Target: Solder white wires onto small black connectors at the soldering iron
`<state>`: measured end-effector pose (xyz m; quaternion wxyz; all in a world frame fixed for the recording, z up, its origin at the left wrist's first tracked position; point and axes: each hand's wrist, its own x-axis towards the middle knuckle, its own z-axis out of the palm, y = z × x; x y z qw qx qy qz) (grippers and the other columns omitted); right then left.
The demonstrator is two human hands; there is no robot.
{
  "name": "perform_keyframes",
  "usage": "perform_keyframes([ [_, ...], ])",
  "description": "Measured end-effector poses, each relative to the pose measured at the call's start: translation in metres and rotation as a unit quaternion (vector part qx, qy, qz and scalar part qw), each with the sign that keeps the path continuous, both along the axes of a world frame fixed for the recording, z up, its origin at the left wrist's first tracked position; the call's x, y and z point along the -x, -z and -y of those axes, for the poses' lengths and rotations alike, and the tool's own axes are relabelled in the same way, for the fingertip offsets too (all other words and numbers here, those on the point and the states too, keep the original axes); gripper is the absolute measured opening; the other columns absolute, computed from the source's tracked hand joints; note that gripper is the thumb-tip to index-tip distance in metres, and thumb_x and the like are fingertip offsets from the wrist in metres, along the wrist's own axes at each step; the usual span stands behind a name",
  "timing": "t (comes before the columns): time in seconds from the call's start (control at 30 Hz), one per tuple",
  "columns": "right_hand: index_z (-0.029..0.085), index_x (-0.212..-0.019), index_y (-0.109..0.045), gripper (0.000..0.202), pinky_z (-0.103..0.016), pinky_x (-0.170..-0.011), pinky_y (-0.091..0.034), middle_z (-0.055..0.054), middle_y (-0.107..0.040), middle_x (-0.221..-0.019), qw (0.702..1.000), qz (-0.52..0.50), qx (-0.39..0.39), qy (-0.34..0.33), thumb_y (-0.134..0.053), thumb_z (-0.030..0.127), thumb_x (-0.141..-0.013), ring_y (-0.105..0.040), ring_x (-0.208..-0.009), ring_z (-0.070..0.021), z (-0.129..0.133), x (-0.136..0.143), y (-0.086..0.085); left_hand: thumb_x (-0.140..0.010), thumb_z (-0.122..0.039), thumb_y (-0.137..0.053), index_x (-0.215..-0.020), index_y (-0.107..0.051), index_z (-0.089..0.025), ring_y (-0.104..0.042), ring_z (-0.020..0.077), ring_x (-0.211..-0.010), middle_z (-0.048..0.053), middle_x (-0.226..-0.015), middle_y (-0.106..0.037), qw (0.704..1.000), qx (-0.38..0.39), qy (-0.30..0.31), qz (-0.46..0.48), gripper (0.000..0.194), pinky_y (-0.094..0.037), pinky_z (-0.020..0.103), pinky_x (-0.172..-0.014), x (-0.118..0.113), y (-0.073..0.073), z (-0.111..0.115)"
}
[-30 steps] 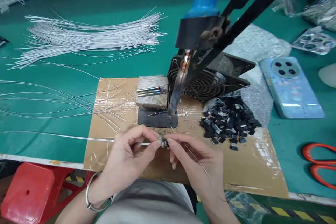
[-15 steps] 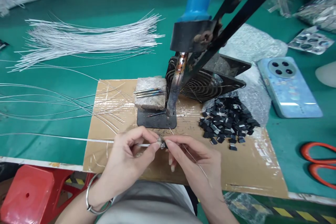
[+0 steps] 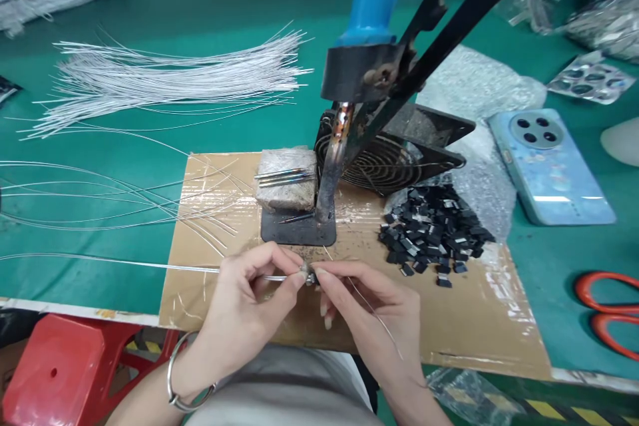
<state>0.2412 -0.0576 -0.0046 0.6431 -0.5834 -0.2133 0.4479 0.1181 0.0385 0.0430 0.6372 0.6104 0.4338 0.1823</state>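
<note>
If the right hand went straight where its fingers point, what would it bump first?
The small dark part, which the right hand seems to pinch, then the left hand; exact depth is unclear.

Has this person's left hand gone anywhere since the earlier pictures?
No, not noticeably. The left hand sits in the same place over the cardboard, just on the near side of the black plate; only the whole view shifted slightly.

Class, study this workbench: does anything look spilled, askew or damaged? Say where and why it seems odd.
Dark specks litter the cardboard around the black base plate, resembling spilled debris. The metal tube below the blue handle is unevenly discoloured and blackened, perhaps by heat.
</note>
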Motion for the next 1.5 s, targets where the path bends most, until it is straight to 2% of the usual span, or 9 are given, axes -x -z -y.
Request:
perform_keyframes([
  [0.47,0.025,-0.085,-0.082,0.007,-0.012,-0.045,-0.052,0.003,-0.067,-0.058,0.999,-0.025,0.018,0.014,-0.075,0.024,-0.088,-0.059,-0.046,-0.0064,-0.004,0.002,0.002,-0.092,-0.013,-0.065,-0.074,-0.064,-0.015,-0.063,0.0112,-0.078,0.003,-0.086,-0.069,1.0,-0.003,-0.011,0.006,0.017,-0.048,0.019,-0.07,0.001,0.007,0.002],
  [0.7,0.027,-0.087,-0.082,0.007,-0.012,-0.045,-0.053,0.003,-0.068,-0.059,0.999,-0.022,0.018,0.021,-0.075,0.024,-0.088,-0.061,-0.046,-0.0068,-0.002,0.003,0.003,-0.091,-0.013,-0.065,-0.076,-0.066,-0.014,-0.064,0.0121,-0.079,0.004,-0.084,-0.069,1.0,0.006,-0.015,0.011,0.015,-0.049,0.02,-0.071,-0.001,0.005,0.002],
  [0.97,0.025,-0.086,-0.082,0.008,-0.014,-0.045,-0.053,0.003,-0.067,-0.057,0.999,-0.018,0.017,0.02,-0.075,0.024,-0.088,-0.06,-0.045,-0.0075,-0.002,0.003,0.004,-0.091,-0.015,-0.066,-0.075,-0.067,-0.015,-0.063,0.0119,-0.076,0.004,-0.085,-0.07,1.0,0.003,-0.003,-0.004,0.016,-0.047,0.019,-0.066,-0.002,0.006,-0.002],
  [1.2,0.023,-0.087,-0.082,0.009,-0.02,-0.046,-0.052,0.001,-0.064,-0.063,0.998,-0.021,0.059,0.031,-0.075,0.03,-0.088,-0.057,-0.049,-0.0094,-0.003,0.004,-0.003,-0.09,-0.016,-0.065,-0.074,-0.066,-0.014,-0.062,0.0136,-0.076,0.004,-0.082,-0.07,1.0,0.009,0.002,-0.011,0.016,-0.047,0.022,-0.067,-0.005,0.004,-0.003],
  [1.3,0.023,-0.097,-0.08,0.021,-0.021,-0.048,-0.046,0.001,-0.06,-0.07,0.995,0.055,0.069,0.041,-0.063,0.035,-0.097,-0.054,-0.052,-0.0088,-0.002,0.003,-0.007,-0.09,-0.015,-0.065,-0.075,-0.066,-0.015,-0.064,0.0146,-0.08,0.004,-0.085,-0.07,1.0,0.006,-0.005,-0.011,0.015,-0.047,0.023,-0.07,-0.006,0.007,-0.002],
  [1.37,0.024,-0.111,-0.076,0.03,-0.023,-0.049,-0.044,0.001,-0.057,-0.073,0.989,0.122,0.068,0.048,-0.05,0.037,-0.103,-0.05,-0.052,-0.0089,0.0,0.001,-0.009,-0.09,-0.014,-0.065,-0.075,-0.066,-0.015,-0.064,0.0156,-0.082,0.005,-0.085,-0.07,1.0,-0.004,-0.007,-0.021,0.015,-0.047,0.024,-0.071,-0.007,0.008,-0.003],
  [1.5,0.029,-0.136,-0.057,0.034,-0.024,-0.052,-0.043,0.003,-0.061,-0.074,0.977,0.187,0.092,0.053,-0.042,0.035,-0.107,-0.05,-0.053,-0.0104,0.007,-0.003,-0.013,-0.087,-0.013,-0.065,-0.073,-0.065,-0.015,-0.064,0.0157,-0.079,0.005,-0.081,-0.07,0.999,-0.025,-0.016,-0.041,0.015,-0.045,0.024,-0.067,-0.007,0.006,-0.007],
])
